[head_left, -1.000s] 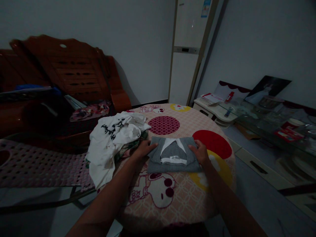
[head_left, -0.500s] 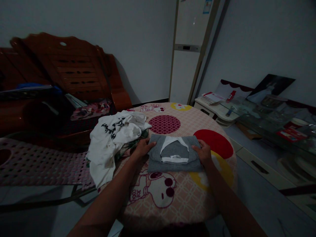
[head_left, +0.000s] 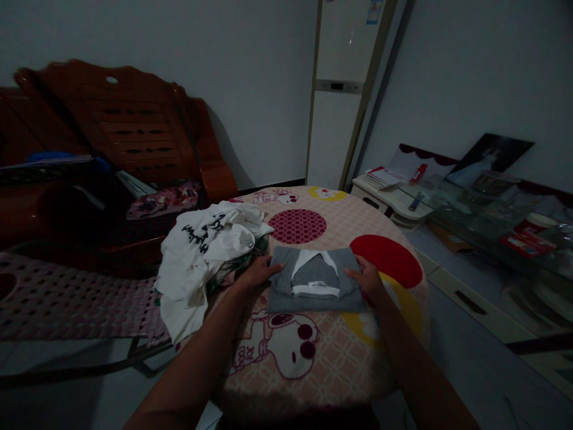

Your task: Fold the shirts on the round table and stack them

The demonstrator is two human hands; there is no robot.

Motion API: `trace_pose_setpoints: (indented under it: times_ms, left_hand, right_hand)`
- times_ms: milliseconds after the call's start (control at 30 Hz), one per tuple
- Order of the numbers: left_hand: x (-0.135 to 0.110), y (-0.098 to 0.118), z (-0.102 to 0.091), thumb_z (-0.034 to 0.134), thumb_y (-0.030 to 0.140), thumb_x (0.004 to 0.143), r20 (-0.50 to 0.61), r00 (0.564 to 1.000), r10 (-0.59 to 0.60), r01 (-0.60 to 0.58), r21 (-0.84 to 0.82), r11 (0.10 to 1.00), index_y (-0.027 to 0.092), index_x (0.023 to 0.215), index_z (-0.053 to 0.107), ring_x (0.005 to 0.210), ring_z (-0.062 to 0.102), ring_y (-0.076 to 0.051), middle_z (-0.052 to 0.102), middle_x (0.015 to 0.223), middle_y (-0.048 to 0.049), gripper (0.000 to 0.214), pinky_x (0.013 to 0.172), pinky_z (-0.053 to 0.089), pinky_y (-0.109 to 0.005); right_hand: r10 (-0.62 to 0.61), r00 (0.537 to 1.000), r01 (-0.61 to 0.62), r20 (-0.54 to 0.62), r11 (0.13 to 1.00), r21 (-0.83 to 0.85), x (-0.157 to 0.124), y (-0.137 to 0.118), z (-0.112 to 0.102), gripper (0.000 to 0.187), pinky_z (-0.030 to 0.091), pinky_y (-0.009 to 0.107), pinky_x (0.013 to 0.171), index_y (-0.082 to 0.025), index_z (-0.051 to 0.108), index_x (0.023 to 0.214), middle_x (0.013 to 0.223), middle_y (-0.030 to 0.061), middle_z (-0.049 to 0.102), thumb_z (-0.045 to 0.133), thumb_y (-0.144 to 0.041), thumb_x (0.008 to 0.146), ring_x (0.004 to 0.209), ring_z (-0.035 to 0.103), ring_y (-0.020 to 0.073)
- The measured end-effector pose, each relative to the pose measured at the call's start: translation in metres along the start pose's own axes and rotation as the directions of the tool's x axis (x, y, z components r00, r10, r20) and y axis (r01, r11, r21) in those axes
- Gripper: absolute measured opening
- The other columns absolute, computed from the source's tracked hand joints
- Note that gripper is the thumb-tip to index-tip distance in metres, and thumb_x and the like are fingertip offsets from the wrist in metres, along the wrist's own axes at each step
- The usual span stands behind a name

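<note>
A folded grey garment with white trim lies in the middle of a round table covered by a pink cartoon-print cloth. My left hand grips its left edge, thumb on top and fingers curled under. On the other side, my right hand holds the right edge the same way. A heap of white clothes with black lettering lies on the table's left side, close to my left hand.
A wooden bench holding papers and a floral cloth stands at the back left. A perforated pink chair is at the left. A tall white air conditioner stands in the corner. A low glass-topped cabinet with clutter runs along the right.
Both hands stay on the garment's edges; they have shifted only slightly and the view has moved a little. The garment has not left its place.
</note>
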State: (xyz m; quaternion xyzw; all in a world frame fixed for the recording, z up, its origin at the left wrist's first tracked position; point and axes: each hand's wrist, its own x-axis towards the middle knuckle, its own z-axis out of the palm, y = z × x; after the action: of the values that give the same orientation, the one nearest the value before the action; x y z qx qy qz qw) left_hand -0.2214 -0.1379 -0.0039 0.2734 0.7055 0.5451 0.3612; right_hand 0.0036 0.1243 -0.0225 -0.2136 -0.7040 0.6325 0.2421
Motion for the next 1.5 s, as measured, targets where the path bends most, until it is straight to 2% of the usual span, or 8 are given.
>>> trace_pose_setpoints:
  times_ms: [467, 700, 833, 967, 1100, 1233, 1333, 1500]
  left_hand:
    - [0.017, 0.01, 0.012, 0.071, 0.058, 0.065, -0.074, 0.987, 0.146, -0.141, 0.064, 0.988, 0.014, 0.083, 0.069, 0.077, 0.066, -0.024, 0.072, 0.079, -0.0066, 0.048, 0.067, 0.05, -0.031]
    - [0.074, 0.027, 0.055, 0.066, 0.048, 0.074, -0.072, 0.958, 0.278, -0.272, 0.086, 0.958, 0.013, 0.09, 0.068, 0.078, 0.066, -0.022, 0.072, 0.085, -0.0069, 0.038, 0.067, 0.051, -0.029]
    - [0.098, 0.041, 0.082, 0.062, 0.034, 0.078, 0.071, 0.958, 0.277, -0.285, 0.166, 0.944, 0.012, 0.094, 0.07, 0.076, 0.066, -0.02, 0.073, 0.088, -0.0074, 0.028, 0.067, 0.051, -0.028]
    - [0.117, 0.073, 0.1, 0.062, 0.02, 0.076, 0.121, 0.962, 0.244, -0.264, 0.631, 0.73, 0.014, 0.101, 0.072, 0.092, 0.068, -0.023, 0.075, 0.102, -0.0095, 0.028, 0.081, 0.052, -0.03]
    - [0.137, 0.113, 0.123, 0.063, 0.018, 0.077, 0.052, 0.972, 0.23, -0.152, 0.885, 0.441, 0.014, 0.11, 0.073, 0.107, 0.067, -0.03, 0.072, 0.113, -0.016, 0.035, 0.09, 0.051, -0.035]
    - [0.158, 0.138, 0.151, 0.063, 0.012, 0.075, 0.007, 0.96, 0.28, -0.13, 0.896, 0.425, 0.008, 0.11, 0.073, 0.111, 0.066, -0.035, 0.071, 0.111, -0.0229, 0.037, 0.093, 0.052, -0.038]
    - [0.174, 0.149, 0.172, 0.06, 0.005, 0.075, 0.01, 0.943, 0.334, -0.173, 0.87, 0.462, 0.002, 0.111, 0.071, 0.11, 0.066, -0.036, 0.07, 0.109, -0.0268, 0.038, 0.093, 0.052, -0.039]
    - [0.204, 0.176, 0.211, 0.049, 0.002, 0.083, 0.054, 0.863, 0.502, -0.324, 0.821, 0.469, 0.002, 0.115, 0.068, 0.113, 0.064, -0.033, 0.069, 0.114, -0.0257, 0.038, 0.096, 0.049, -0.04]
  right_hand:
    - [0.004, 0.992, 0.008, -0.125, 0.996, 0.092, 0.003, -0.006, -0.008, 0.058, 0.058, 0.04, 0.08, -0.015, 0.069, 0.108, 0.102, 0.0109, 0.077, 0.082, -0.037, 0.056, 0.09, 0.072, 0.0291]
    - [-0.022, 0.956, -0.013, -0.294, 0.993, -0.116, 0.028, -0.017, -0.065, 0.053, 0.059, 0.039, 0.078, -0.016, 0.072, 0.104, 0.102, 0.0112, 0.077, 0.079, -0.035, 0.055, 0.089, 0.072, 0.0292]
    - [-0.02, 0.923, -0.049, -0.385, 0.984, -0.169, 0.03, -0.01, -0.096, 0.066, 0.058, 0.041, 0.079, -0.015, 0.071, 0.113, 0.106, 0.0116, 0.076, 0.081, -0.038, 0.053, 0.09, 0.072, 0.0297]
    - [-0.073, 0.897, -0.003, -0.437, 0.985, -0.17, 0.021, -0.001, -0.107, 0.088, 0.058, 0.041, 0.081, -0.015, 0.059, 0.136, 0.116, 0.013, 0.072, 0.081, -0.04, 0.055, 0.095, 0.071, 0.0293]
    - [-0.122, 0.876, 0.027, -0.466, 0.978, -0.206, 0.011, -0.004, -0.106, 0.076, 0.056, 0.041, 0.086, -0.013, 0.066, 0.128, 0.119, 0.0143, 0.071, 0.078, -0.041, 0.058, 0.101, 0.069, 0.0288]
    - [-0.098, 0.873, -0.014, -0.477, 0.974, -0.227, 0.006, -0.008, -0.106, 0.055, 0.056, 0.04, 0.079, -0.012, 0.076, 0.106, 0.101, 0.0122, 0.075, 0.074, -0.044, 0.061, 0.09, 0.069, 0.0277]
    - [-0.152, 0.819, 0.003, -0.553, 0.965, -0.261, 0.006, -0.007, -0.107, 0.049, 0.055, 0.041, 0.079, -0.012, 0.077, 0.101, 0.095, 0.011, 0.075, 0.069, -0.045, 0.066, 0.087, 0.068, 0.0273]
    - [-0.285, 0.65, 0.009, -0.705, 0.93, -0.367, 0.01, -0.005, -0.096, 0.048, 0.054, 0.04, 0.084, -0.01, 0.076, 0.102, 0.095, 0.0122, 0.074, 0.063, -0.045, 0.072, 0.088, 0.067, 0.027]
